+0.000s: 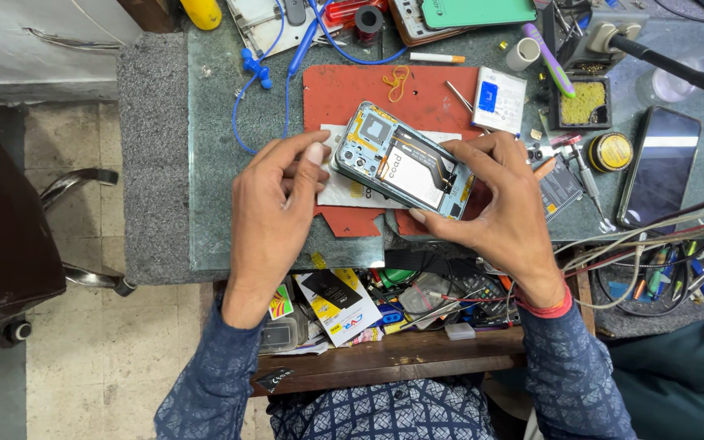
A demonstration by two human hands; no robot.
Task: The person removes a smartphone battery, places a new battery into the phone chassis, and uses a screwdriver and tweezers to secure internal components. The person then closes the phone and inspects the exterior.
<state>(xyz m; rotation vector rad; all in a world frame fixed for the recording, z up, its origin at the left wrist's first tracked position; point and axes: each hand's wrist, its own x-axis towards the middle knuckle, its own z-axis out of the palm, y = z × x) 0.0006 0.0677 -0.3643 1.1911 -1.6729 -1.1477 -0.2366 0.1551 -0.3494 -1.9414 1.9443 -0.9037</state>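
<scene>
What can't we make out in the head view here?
- Near edge of the opened phone: covered by the right hand.
- Its camera-end corner: behind the left hand thumb.
- White sheet under the phone: mostly hidden by phone and left hand.
- Drawer clutter: too small and tangled to identify.
- Green case: cut off by the top edge.

Packages and screens on the bench, quick rundown.
White-and-blue rectangular box (pixel 499 99) by the red mat's right edge; dark glossy phone screen (pixel 660 165) near the benchtop's right edge; black-yellow-white card packages (pixel 337 303) in the open drawer under the front edge.
</scene>
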